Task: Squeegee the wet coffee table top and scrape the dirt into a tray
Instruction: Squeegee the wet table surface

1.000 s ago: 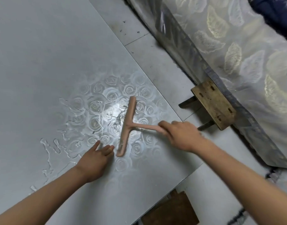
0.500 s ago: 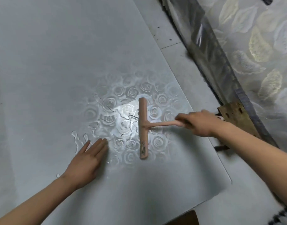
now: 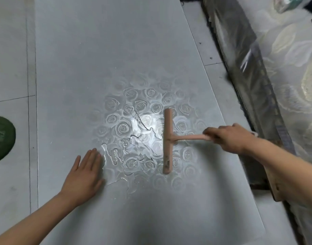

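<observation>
Our right hand (image 3: 227, 137) is gripping the pink squeegee (image 3: 168, 140) handle; left hand (image 3: 84, 174) is lying open, flat on the wet worktop (image 3: 98, 59). We are keeping the blade flat, pressing evenly.

Squeegee (image 3: 168, 141): pink-tan, T-shaped. Blade bar is lying flat on the coffee table top (image 3: 98, 50), running from far to near, nearer the right edge than the left. Handle is pointing toward the right edge.

Coffee table top: pale grey, long, embossed rose pattern showing under glare at mid-surface. Water (image 3: 116, 156) is pooling in irregular patches left of the blade. Surface right of the blade is looking clearer of puddles.
</observation>
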A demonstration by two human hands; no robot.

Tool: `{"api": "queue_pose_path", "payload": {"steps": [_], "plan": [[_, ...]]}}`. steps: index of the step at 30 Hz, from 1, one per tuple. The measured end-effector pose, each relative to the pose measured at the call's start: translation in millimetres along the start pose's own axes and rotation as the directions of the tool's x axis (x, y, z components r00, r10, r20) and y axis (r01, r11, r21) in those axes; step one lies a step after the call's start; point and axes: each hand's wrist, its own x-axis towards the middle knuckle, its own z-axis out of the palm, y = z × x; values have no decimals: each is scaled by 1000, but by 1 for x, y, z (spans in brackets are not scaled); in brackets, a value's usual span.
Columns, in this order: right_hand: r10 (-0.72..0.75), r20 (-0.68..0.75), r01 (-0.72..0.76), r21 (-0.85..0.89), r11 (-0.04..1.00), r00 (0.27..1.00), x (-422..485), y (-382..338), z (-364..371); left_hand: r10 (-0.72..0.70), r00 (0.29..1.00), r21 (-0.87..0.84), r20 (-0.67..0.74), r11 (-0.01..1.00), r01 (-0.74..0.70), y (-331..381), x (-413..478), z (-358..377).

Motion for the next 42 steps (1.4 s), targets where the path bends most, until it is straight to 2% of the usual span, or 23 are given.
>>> {"api": "queue_pose_path", "payload": {"steps": [4,7,10,12,13,16,19,22,24,26,30,32,34,39,42], "plan": [[-5,-68,9,57,998,998,-4,-19,4,-6,1000,-33,29,999,7,1,0,8],[129,-22,-125,150,981,991,-53,20,11,32,999,7,11,999,-32,18,9,-3],[312,64,-319,171,932,948,-123,60,28,192,978,25,-83,981,-191,45,17,-20],[356,130,-369,103,924,926,-139,62,39,292,950,60,-111,956,-287,60,18,-24],[354,140,-366,77,927,925,-135,57,42,315,944,71,-97,948,-309,65,16,-24],[304,110,-319,169,932,946,-110,32,55,394,918,136,-45,913,-385,100,30,-18],[215,-13,-208,188,960,977,-73,-7,63,397,918,167,3,905,-392,128,42,-17],[247,-115,-218,219,951,962,-91,-13,76,417,909,189,18,891,-413,147,51,-8],[287,-85,-244,333,911,954,-138,2,93,437,899,208,18,878,-431,155,53,-5],[347,-27,-306,413,858,938,-203,20,114,464,882,255,79,846,-468,168,52,-6],[428,83,-436,207,876,900,-288,12,160,559,821,268,115,779,-568,187,44,-15],[461,109,-473,253,844,881,-286,-8,174,597,800,255,65,765,-592,193,42,-14],[430,100,-438,327,837,897,-259,-29,176,593,801,300,76,753,-586,194,41,-9],[385,-30,-356,323,877,922,-186,-66,157,507,846,372,165,762,-529,196,40,0],[391,-107,-336,341,878,914,-219,-57,162,533,835,345,135,765,-544,197,36,-2]]}}
